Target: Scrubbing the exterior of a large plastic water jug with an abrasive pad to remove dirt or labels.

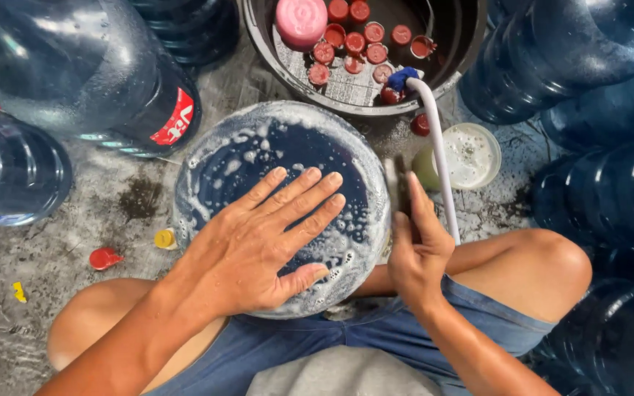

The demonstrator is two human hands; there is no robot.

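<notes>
A big blue water jug [273,139] stands upside down between my knees, its round base covered in white soap foam. My left hand [262,238] lies flat on that base, fingers spread apart and pointing up-right. My right hand [416,246] is at the jug's right side, fingers closed around a dark scrubbing tool [398,187] pressed to the jug's wall. A white hose [440,154] with a blue end runs down past the right hand.
A black basin [258,44] of water with several red caps [350,44] and a pink lid [301,18] sits ahead. A white foamy cup [471,154] stands right of the jug. Blue jugs [75,66] crowd both sides. Loose red [104,258] and yellow caps [164,238] lie on the wet concrete.
</notes>
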